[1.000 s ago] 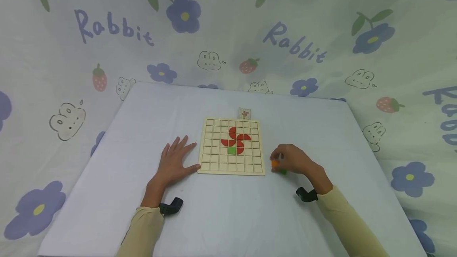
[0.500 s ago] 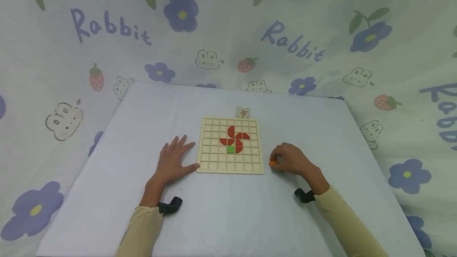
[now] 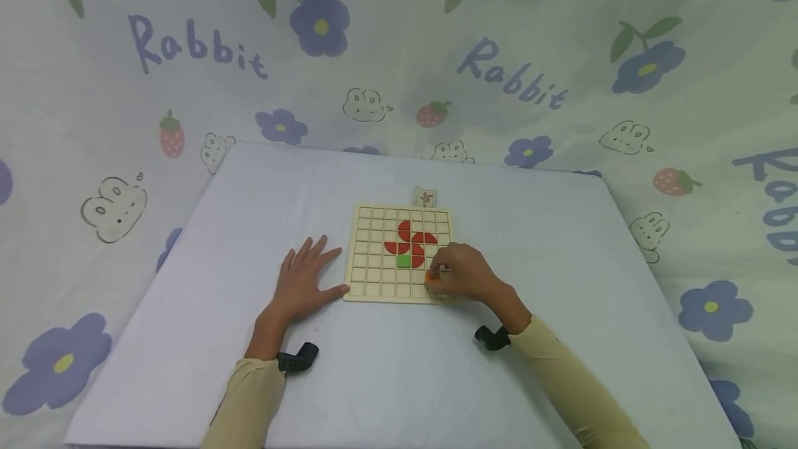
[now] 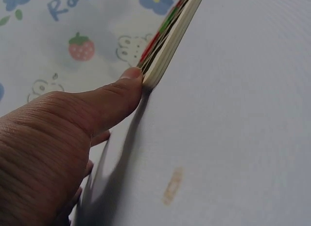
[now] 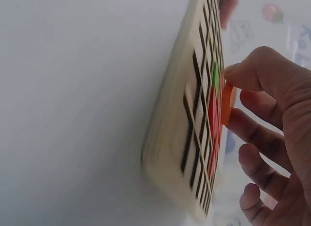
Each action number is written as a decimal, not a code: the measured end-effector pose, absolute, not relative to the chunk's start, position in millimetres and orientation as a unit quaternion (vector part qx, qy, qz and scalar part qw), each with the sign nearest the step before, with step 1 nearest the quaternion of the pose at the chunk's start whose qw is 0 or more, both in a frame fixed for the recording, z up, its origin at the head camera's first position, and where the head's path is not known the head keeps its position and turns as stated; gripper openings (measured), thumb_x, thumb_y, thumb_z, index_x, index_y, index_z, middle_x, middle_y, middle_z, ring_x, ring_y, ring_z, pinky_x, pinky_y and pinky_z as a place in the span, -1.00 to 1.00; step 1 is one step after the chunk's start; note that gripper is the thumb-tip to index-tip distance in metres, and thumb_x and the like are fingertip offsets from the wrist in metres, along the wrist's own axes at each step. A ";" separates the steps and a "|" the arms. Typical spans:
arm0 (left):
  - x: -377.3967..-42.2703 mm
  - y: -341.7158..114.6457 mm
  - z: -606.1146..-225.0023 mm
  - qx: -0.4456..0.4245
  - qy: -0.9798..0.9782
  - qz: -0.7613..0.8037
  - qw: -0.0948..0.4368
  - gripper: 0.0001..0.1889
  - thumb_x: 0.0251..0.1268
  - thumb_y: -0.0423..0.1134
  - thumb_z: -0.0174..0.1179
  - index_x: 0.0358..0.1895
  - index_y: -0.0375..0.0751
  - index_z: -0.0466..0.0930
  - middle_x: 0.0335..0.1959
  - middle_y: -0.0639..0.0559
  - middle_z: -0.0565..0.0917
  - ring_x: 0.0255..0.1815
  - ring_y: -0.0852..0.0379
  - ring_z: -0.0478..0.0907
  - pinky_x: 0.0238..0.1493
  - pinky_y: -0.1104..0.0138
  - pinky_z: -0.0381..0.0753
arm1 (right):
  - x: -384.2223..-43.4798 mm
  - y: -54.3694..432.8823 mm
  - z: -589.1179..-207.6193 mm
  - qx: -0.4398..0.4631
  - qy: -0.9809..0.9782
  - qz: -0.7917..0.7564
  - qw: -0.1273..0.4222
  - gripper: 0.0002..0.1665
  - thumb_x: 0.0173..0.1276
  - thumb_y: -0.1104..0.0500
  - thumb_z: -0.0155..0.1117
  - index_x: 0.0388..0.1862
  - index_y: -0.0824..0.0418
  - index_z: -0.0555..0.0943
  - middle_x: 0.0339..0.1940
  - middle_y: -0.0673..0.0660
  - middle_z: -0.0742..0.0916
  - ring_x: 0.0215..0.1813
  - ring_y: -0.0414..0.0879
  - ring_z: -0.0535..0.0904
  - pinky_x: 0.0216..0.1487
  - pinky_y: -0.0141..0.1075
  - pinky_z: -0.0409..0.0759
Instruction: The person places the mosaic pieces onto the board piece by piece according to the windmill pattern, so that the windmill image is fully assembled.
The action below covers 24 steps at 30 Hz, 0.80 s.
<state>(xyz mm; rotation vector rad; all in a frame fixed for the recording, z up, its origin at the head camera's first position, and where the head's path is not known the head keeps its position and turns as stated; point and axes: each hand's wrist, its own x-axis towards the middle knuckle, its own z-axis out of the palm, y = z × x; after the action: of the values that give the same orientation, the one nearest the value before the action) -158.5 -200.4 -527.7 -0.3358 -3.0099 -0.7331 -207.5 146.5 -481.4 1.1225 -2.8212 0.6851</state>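
Note:
A pale wooden grid board (image 3: 374, 277) lies on the table. Red curved-edged pieces (image 3: 418, 256) form a pinwheel in its cells, and a green square piece (image 3: 404, 261) sits just below them. My right hand (image 3: 466, 272) pinches a small orange block (image 5: 227, 103) between thumb and fingers, close over the lower right part of the grid. My left hand (image 3: 301, 281) rests on the table with fingers spread. In the left wrist view, its thumb (image 4: 114, 97) touches the board's near left corner.
A small card (image 3: 426, 197) with a red pinwheel on a grid lies at the board's far edge. White cloth covers the table (image 3: 399, 373). Behind hangs a curtain (image 3: 399, 40) printed with flowers and rabbits.
My right hand has moved left with the orange block, from beside the board to over its grid. A green patch beneath that hand a second ago no longer shows. My left hand stays put.

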 end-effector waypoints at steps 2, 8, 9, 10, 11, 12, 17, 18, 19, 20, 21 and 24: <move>-158.7 -200.2 -527.7 -0.108 -0.966 -0.235 0.015 -0.14 0.09 0.27 0.32 0.45 -0.02 0.35 0.56 -0.15 0.08 0.57 -0.17 -0.20 0.45 -0.15 -0.28 | -209.0 133.4 -484.0 0.382 -0.897 0.221 0.031 -0.90 0.01 0.11 0.52 -0.55 -0.02 0.71 -0.55 -0.20 0.64 -0.44 -0.24 0.42 -0.37 -0.31 0.45; -158.1 -200.3 -529.0 -0.106 -0.965 -0.238 0.016 -0.13 0.08 0.28 0.33 0.45 -0.02 0.34 0.56 -0.15 0.08 0.58 -0.16 -0.21 0.45 -0.15 -0.29 | -215.9 106.9 -491.0 0.433 -0.878 0.189 0.075 -0.95 0.05 0.10 0.48 -0.53 -0.04 0.74 -0.52 -0.22 0.66 -0.45 -0.33 0.43 -0.39 -0.39 0.41; -158.0 -200.2 -529.0 -0.107 -0.964 -0.241 0.017 -0.13 0.07 0.27 0.33 0.45 -0.03 0.35 0.56 -0.15 0.08 0.57 -0.16 -0.21 0.45 -0.15 -0.29 | -216.5 104.5 -491.9 0.438 -0.877 0.184 0.076 -0.96 0.06 0.11 0.47 -0.52 -0.02 0.75 -0.52 -0.21 0.67 -0.45 -0.33 0.45 -0.39 -0.39 0.41; -158.0 -199.8 -529.7 -0.107 -0.964 -0.241 0.016 -0.13 0.07 0.28 0.33 0.45 -0.02 0.35 0.56 -0.15 0.08 0.58 -0.16 -0.21 0.45 -0.14 -0.30 | -216.9 102.5 -493.1 0.440 -0.876 0.180 0.076 -0.96 0.07 0.11 0.48 -0.51 -0.01 0.75 -0.51 -0.20 0.68 -0.45 -0.33 0.45 -0.40 -0.40 0.42; -158.0 -199.5 -530.1 -0.107 -0.964 -0.243 0.015 -0.13 0.07 0.27 0.33 0.45 -0.02 0.35 0.56 -0.14 0.08 0.58 -0.16 -0.21 0.45 -0.14 -0.30 | -216.9 100.9 -493.9 0.442 -0.876 0.176 0.075 -0.96 0.09 0.10 0.49 -0.50 0.00 0.76 -0.50 -0.20 0.69 -0.44 -0.32 0.46 -0.39 -0.40 0.42; -157.9 -199.3 -530.4 -0.108 -0.964 -0.242 0.015 -0.13 0.07 0.28 0.33 0.45 -0.01 0.35 0.56 -0.14 0.08 0.58 -0.16 -0.21 0.45 -0.14 -0.30 | -216.5 99.6 -494.2 0.443 -0.876 0.174 0.073 -0.94 0.10 0.09 0.50 -0.50 0.01 0.77 -0.49 -0.19 0.70 -0.43 -0.30 0.48 -0.38 -0.39 0.43; -157.7 -200.3 -530.4 -0.106 -0.965 -0.238 0.019 -0.13 0.07 0.27 0.34 0.45 -0.01 0.35 0.56 -0.14 0.08 0.58 -0.16 -0.21 0.45 -0.15 -0.29 | -214.8 97.3 -495.5 0.443 -0.878 0.162 0.076 -0.89 0.13 0.01 0.57 -0.44 -0.01 0.81 -0.37 -0.14 0.73 -0.26 -0.22 0.53 -0.22 -0.31 0.46; -157.7 -200.7 -530.3 -0.106 -0.965 -0.237 0.020 -0.13 0.07 0.27 0.34 0.45 -0.01 0.35 0.56 -0.14 0.08 0.58 -0.16 -0.21 0.45 -0.15 -0.29 | -214.6 97.4 -495.6 0.442 -0.879 0.161 0.079 -0.89 0.13 0.01 0.57 -0.44 -0.01 0.82 -0.34 -0.13 0.73 -0.22 -0.20 0.53 -0.18 -0.29 0.47; -157.8 -201.0 -530.2 -0.107 -0.965 -0.238 0.021 -0.13 0.07 0.27 0.34 0.44 -0.01 0.35 0.56 -0.14 0.08 0.58 -0.16 -0.20 0.45 -0.15 -0.28 | -214.5 97.5 -496.0 0.439 -0.880 0.162 0.082 -0.89 0.13 0.01 0.57 -0.42 -0.01 0.82 -0.30 -0.11 0.74 -0.18 -0.19 0.53 -0.14 -0.27 0.46; -157.9 -201.3 -530.1 -0.107 -0.965 -0.239 0.022 -0.14 0.07 0.27 0.34 0.44 -0.01 0.35 0.56 -0.15 0.08 0.58 -0.16 -0.20 0.45 -0.15 -0.28 | -214.0 97.6 -496.1 0.436 -0.881 0.165 0.084 -0.89 0.13 0.01 0.57 -0.42 -0.02 0.82 -0.26 -0.10 0.74 -0.14 -0.16 0.53 -0.11 -0.25 0.46; -158.0 -201.4 -530.0 -0.108 -0.965 -0.239 0.022 -0.14 0.07 0.27 0.34 0.44 -0.01 0.35 0.56 -0.15 0.08 0.58 -0.16 -0.20 0.45 -0.15 -0.28 | -213.7 97.7 -496.4 0.433 -0.882 0.165 0.088 -0.89 0.13 0.00 0.57 -0.41 -0.02 0.82 -0.23 -0.09 0.74 -0.11 -0.15 0.53 -0.06 -0.22 0.47; -157.9 -201.1 -529.8 -0.107 -0.964 -0.242 0.019 -0.14 0.07 0.26 0.34 0.44 -0.02 0.35 0.56 -0.15 0.08 0.57 -0.16 -0.20 0.45 -0.15 -0.28 | -212.0 98.2 -497.3 0.425 -0.883 0.175 0.093 -0.88 0.11 0.01 0.58 -0.41 -0.01 0.82 -0.17 -0.04 0.75 -0.06 -0.09 0.54 -0.02 -0.14 0.48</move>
<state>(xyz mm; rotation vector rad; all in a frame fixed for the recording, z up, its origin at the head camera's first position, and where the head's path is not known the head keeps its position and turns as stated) -157.9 -201.1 -529.8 -0.3326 -2.9924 -0.7524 -212.0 98.2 -497.3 1.2611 -2.6223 0.5182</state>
